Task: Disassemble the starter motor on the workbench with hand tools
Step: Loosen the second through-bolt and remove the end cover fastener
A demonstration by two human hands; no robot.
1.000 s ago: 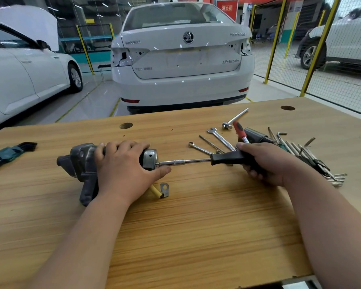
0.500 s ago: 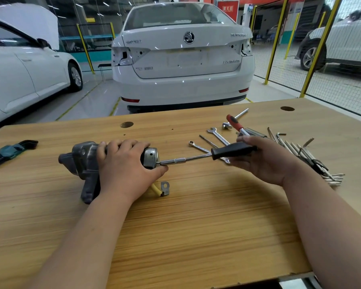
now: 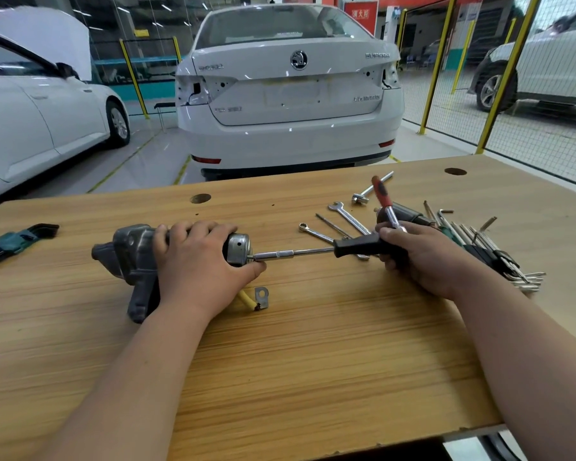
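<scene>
Counts: we see one starter motor (image 3: pixel 133 251), one black-handled driver (image 3: pixel 356 246), one red-handled ratchet (image 3: pixel 379 194), two spanners (image 3: pixel 348 216), one thin rod (image 3: pixel 333 224), one socket bar (image 3: pixel 373 188), two hex key bundles (image 3: pixel 499 257) and one yellow lead (image 3: pixel 246 298) with a metal lug.

Left grip (image 3: pixel 197 264): we see its fingers curled over the motor body and its thumb lying by the silver end cap, pinning the motor to the bench (image 3: pixel 313 344).

Right grip (image 3: pixel 423 257): it is wrapped round the driver's handle. The shaft runs from it across to the motor's end cap, beside the left grip's thumb.

Ratchet: its red handle rises tilted from the top of the right grip. We cannot tell whether the grip holds it too.

Places: the spanners, rod and bar lie just beyond the right grip. One hex bundle lies to its outer side, the other well outside the left grip. The lead lies just under the left grip's thumb.

Change: half a second ago the right grip's fingers lay looser under the handle, and now they are closed. The ratchet handle stands steeper. The left grip has not shifted.
</scene>
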